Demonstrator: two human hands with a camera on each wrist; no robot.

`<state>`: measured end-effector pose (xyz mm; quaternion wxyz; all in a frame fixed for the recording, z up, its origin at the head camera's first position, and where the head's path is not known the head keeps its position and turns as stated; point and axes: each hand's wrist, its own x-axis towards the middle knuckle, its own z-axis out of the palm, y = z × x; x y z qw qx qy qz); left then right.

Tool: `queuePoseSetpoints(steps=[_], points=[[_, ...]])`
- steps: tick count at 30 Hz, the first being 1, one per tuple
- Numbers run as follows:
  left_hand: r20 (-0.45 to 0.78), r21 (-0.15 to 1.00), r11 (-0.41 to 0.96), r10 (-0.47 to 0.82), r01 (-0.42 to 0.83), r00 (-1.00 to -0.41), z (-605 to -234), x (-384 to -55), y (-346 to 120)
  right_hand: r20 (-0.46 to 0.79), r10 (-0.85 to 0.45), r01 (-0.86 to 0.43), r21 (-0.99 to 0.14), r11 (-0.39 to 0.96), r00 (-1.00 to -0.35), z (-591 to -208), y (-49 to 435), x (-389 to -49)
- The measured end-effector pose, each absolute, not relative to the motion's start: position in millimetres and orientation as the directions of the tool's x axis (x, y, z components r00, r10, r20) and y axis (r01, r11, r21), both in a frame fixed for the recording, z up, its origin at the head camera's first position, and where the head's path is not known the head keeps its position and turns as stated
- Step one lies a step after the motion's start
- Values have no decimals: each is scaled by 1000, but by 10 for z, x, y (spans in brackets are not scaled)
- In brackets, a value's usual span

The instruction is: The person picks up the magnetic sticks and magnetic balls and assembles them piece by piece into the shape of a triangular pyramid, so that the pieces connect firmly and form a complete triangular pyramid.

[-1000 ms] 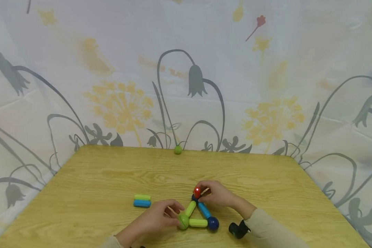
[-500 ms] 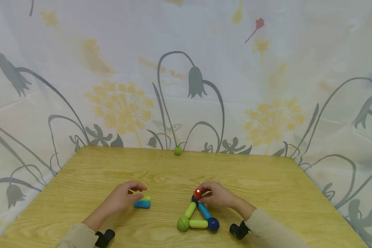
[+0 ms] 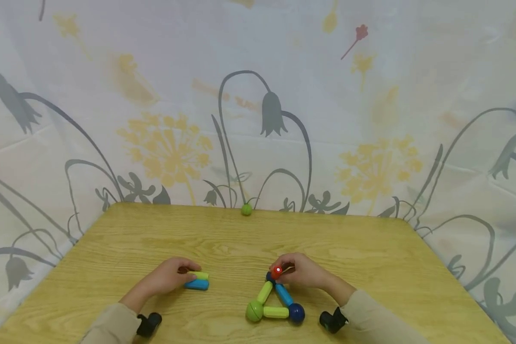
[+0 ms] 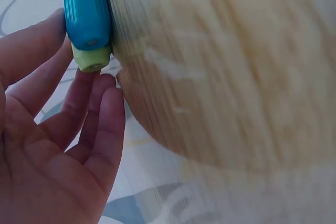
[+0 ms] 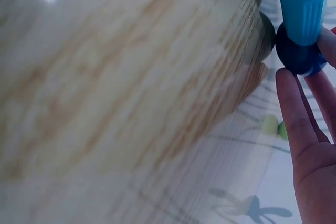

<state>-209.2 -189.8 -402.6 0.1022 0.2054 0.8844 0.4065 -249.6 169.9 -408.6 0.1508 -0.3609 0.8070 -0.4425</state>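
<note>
My left hand (image 3: pixel 169 276) pinches the left end of a light green rod (image 3: pixel 202 275) lying on the table. A blue rod (image 4: pixel 86 14) lies alongside it, by the thumb. My right hand (image 3: pixel 303 271) holds a dark blue ball (image 5: pixel 302 56) at the far corner of a triangle between thumb and fingers. From that ball a short red rod (image 3: pixel 277 272) sticks up, tilted. The triangle's sides are two light green rods (image 3: pixel 276 312) and one blue rod (image 3: pixel 284 295). A larger green ball (image 3: pixel 254 311) and dark blue ball (image 3: pixel 296 313) form its near corners.
A small green ball (image 3: pixel 246 209) sits at the table's far edge, before a flower-patterned cloth (image 3: pixel 258 157). Black wrist-worn devices (image 3: pixel 149 325) show beside both forearms. The wooden table (image 3: pixel 348 243) lies under everything.
My left hand has left the green ball at the triangle and moved left to the loose rods, gripping the light green one. The red rod has tilted from upright; my right hand stays at the ball.
</note>
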Motion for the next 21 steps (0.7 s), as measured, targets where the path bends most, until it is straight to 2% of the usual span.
queuePoseSetpoints(steps=[7,14,16,21], points=[[-32,737,618,436,273,-899,-4011,-2097,-1861,98,-719,-455,-831,322,-688,-4077,1703,-2487],[-41,694,699,280,174,-959,-4000,-2050,-1754,113,-728,-468,-829,306,-676,-4090,1694,-2487],[-13,707,690,234,157,-972,-3972,-2027,-1703,109,-729,-465,-831,307,-676,-4090,1693,-2485],[103,759,618,197,205,-975,-3873,-1962,-1516,96,-729,-458,-831,316,-678,-4085,1696,-2485]])
